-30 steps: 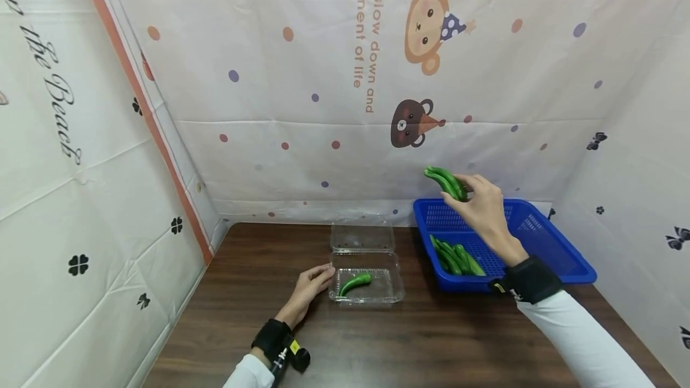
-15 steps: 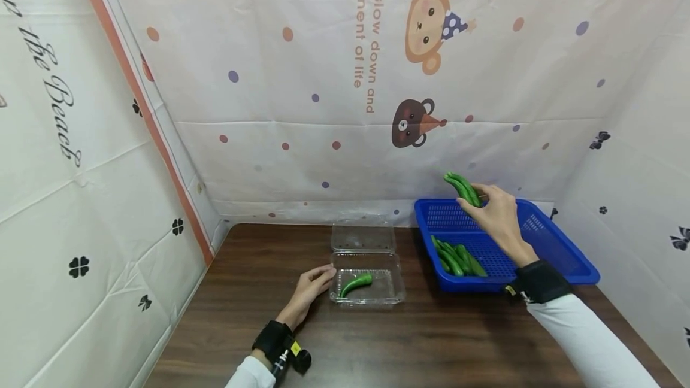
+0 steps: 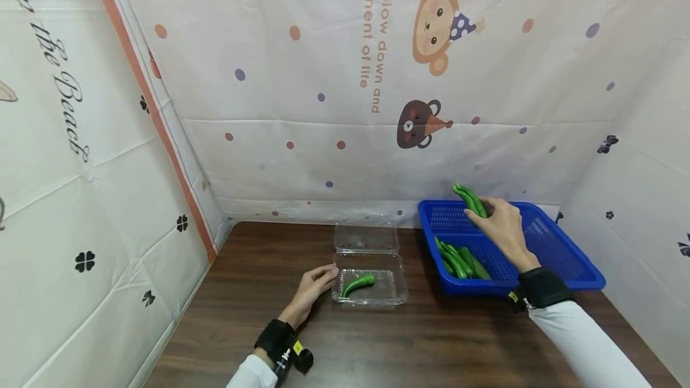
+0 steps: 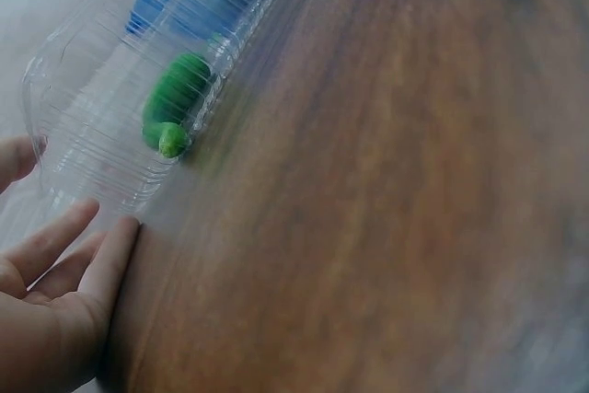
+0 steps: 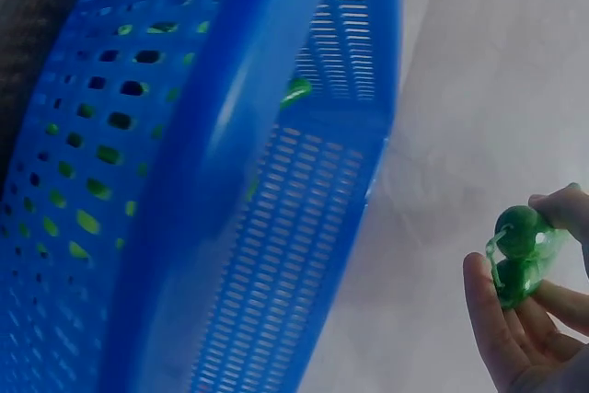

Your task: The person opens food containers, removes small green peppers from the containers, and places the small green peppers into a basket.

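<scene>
**Peppers held above the basket**

Head view: my right hand (image 3: 498, 223) pinches two green peppers (image 3: 471, 199) above the blue basket (image 3: 560, 256); below the grip I count about four more. My left hand (image 3: 312, 289) rests relaxed against the clear tray (image 3: 390, 298), holding one pepper (image 3: 358, 284).

Left wrist: fingers (image 4: 78, 264) straight, touching the tray wall.

Right wrist: the peppers (image 5: 520, 255) look light, firm, glossy, probably slippery; I'd grip mid-body.
</scene>
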